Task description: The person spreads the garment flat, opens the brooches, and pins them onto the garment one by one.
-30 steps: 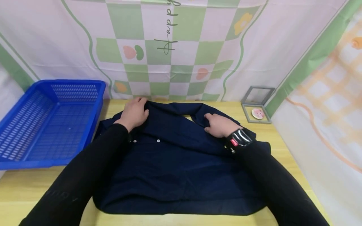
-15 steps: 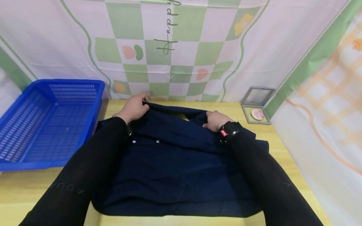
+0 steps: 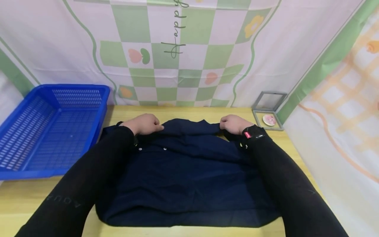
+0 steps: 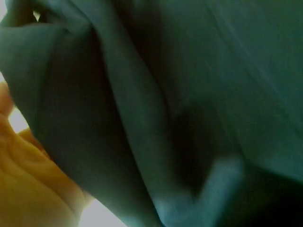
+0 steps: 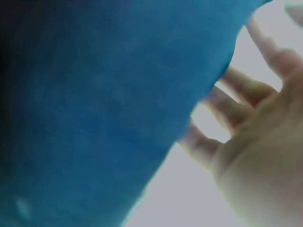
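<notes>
A navy shirt [image 3: 189,184] with small white buttons [image 3: 164,148] lies spread on the wooden table, its far edge raised and folding. At the far left of that edge, my left hand [image 3: 143,124] pinches the cloth between thumb and fingers. My right hand [image 3: 233,124] grips the same edge further right. In the left wrist view, loose folds of shirt [image 4: 137,118] hang beside the left palm [image 4: 38,184]. Cloth fills much of the right wrist view, where the right-hand fingers [image 5: 236,106] reach behind its edge and their tips are hidden.
To the left stands a blue perforated plastic basket [image 3: 102,131]. A small grey hinged frame [image 3: 257,120] with a round pink-and-white piece [image 3: 269,120] sits at the back right. A patterned cloth [image 3: 192,52] hangs behind the wooden table [image 3: 296,171].
The shirt's far edge was stretched along the back; now it is lifted and drawn toward me. My left hand has come nearer. The right hand first moved left, then back right.
</notes>
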Tool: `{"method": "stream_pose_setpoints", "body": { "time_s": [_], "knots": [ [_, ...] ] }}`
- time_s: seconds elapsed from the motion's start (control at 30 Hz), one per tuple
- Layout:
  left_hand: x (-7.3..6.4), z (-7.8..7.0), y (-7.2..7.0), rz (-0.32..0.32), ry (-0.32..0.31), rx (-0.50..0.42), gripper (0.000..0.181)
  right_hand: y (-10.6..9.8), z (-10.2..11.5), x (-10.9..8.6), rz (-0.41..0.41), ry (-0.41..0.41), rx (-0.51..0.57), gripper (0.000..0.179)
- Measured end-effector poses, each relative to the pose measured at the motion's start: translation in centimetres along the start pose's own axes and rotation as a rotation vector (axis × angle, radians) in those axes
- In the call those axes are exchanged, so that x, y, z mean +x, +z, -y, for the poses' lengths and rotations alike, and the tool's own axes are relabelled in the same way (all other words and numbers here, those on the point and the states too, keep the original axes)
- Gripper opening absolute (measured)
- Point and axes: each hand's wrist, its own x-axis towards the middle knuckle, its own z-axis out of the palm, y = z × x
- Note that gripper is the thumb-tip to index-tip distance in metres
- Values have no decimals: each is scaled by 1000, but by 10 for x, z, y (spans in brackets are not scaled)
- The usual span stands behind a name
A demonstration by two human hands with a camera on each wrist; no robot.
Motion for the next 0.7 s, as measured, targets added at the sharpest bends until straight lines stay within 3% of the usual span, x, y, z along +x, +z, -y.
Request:
{"method": "stream_pose_setpoints", "body": {
  "time_s": [0.13,0.2,0.27,0.37,0.5,0.7],
  "knots": [
    [6,-4,6,-24,-19,49,22,3,1,-1,-20,32,-92,22],
    [7,-5,8,-24,-29,47,29,4,1,0,-13,14,-142,29],
    [7,-5,7,-42,-26,41,36,1,1,1,-25,-10,-163,23],
    [4,-1,3,-136,28,13,30,-9,-3,0,-75,-31,-137,9],
    [-4,7,-9,-283,92,-47,15,-30,-14,-10,-116,-57,-52,21],
    [-19,17,-25,-421,119,-93,32,-57,-36,-37,-71,-108,-67,27]
  ]
}}
